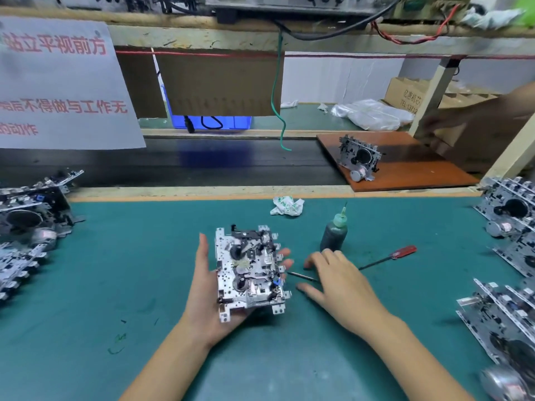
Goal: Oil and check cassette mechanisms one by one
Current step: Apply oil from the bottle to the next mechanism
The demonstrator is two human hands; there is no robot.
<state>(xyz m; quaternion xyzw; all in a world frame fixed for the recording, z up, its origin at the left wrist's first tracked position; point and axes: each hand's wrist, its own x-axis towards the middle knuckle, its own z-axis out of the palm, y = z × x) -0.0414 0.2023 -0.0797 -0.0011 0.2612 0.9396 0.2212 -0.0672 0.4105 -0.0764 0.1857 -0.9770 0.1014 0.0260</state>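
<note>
Left hand [207, 287] palm up over the green counter [115, 270], cradling a cassette mechanism [249, 270]; fingers curl round its far edge, thumb straight along the near side. Right hand [338, 280] palm down just beside it, grip spread and relaxed, over a thin metal probe [301, 276] lying on the counter; can't tell if it touches. Oil bottle [334, 231] with green needle tip upright just behind the right hand. Red-handled screwdriver [390, 257] lies to its right. Crumpled tissue [286, 206] further back. Stacked mechanisms at left [31, 215] and right [509, 221] edges. Another mechanism [360, 157] on a brown board [419, 169] on the conveyor.
</note>
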